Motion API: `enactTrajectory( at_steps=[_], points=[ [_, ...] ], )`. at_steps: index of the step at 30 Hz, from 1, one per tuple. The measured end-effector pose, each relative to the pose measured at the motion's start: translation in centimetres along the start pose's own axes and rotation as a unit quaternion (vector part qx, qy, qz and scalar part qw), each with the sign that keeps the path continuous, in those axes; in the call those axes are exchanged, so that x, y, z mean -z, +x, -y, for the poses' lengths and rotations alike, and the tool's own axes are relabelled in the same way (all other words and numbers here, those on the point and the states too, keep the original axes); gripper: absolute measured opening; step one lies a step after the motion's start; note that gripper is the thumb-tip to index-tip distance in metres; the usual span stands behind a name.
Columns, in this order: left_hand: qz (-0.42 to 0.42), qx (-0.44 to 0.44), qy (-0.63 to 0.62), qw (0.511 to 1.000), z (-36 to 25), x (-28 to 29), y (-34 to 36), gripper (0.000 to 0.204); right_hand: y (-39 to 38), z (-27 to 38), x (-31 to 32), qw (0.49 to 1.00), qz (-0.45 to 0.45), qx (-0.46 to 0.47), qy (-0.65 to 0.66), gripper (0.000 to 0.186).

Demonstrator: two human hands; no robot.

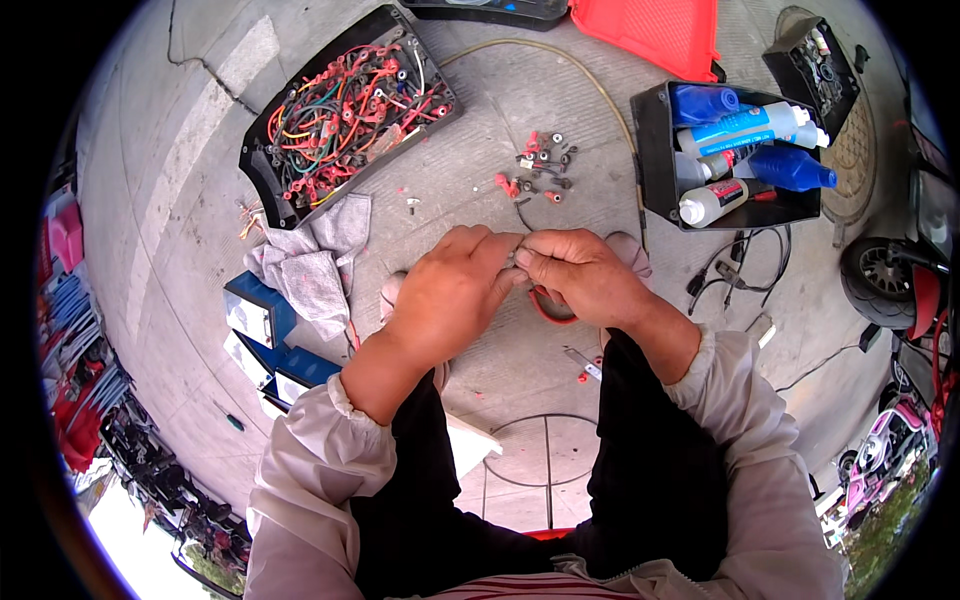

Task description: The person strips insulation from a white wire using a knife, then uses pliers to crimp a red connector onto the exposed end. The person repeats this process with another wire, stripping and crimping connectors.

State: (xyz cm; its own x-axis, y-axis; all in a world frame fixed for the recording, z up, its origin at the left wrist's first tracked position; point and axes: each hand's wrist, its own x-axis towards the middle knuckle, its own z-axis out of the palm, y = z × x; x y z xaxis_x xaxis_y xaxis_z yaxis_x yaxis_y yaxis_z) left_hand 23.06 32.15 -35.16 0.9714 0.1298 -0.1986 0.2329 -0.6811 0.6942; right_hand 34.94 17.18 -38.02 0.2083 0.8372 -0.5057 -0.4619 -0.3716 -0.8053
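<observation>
In front of my knees my left hand and my right hand meet, thumbs and fingertips pressed together. Both are closed in a pinch on something small, mostly covered by the fingers, that I cannot make out. Just beneath the right hand a loop of red cable shows. Beyond the hands, a scatter of small red and black cable-end pieces lies on the ground. A short dark wire runs between that scatter and my fingers.
A black bin of tangled wires stands far left, above a grey cloth and blue boxes. At right, a black bin holds bottles; black cables lie below it. A hose curves across the ground. A wheel stands far right.
</observation>
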Motion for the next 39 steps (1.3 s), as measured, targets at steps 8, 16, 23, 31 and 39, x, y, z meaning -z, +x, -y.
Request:
enactTrajectory(
  at_steps=[8, 16, 23, 31, 39],
  points=[
    [0.046, -0.045, -0.11, 0.992, 0.7, 1.2, 0.1, 0.009, -0.9, 0.6, -0.8, 0.995, -0.005, -0.052, 0.086, 0.025],
    [0.019, 0.034, -0.235, 0.971, 1.4, 0.6, -0.2, 0.008, -0.5, 0.1, -0.7, 0.994, -0.014, -0.022, 0.11, 0.03],
    [-0.066, 0.215, -0.556, 0.8, 3.4, -0.6, -0.9, 0.013, -0.2, -1.5, -0.2, 0.97, 0.002, -0.076, 0.229, 0.031],
    [-0.126, 0.275, -0.585, 0.752, 4.9, -0.5, -1.2, 0.016, 1.4, -5.8, 1.6, 0.992, -0.036, -0.117, -0.009, 0.03],
    [-0.22, 0.281, -0.633, 0.687, 6.5, 0.8, -1.6, 0.017, 0.1, -15.8, 2.0, 0.718, 0.004, -0.042, -0.695, 0.028]
  ],
)
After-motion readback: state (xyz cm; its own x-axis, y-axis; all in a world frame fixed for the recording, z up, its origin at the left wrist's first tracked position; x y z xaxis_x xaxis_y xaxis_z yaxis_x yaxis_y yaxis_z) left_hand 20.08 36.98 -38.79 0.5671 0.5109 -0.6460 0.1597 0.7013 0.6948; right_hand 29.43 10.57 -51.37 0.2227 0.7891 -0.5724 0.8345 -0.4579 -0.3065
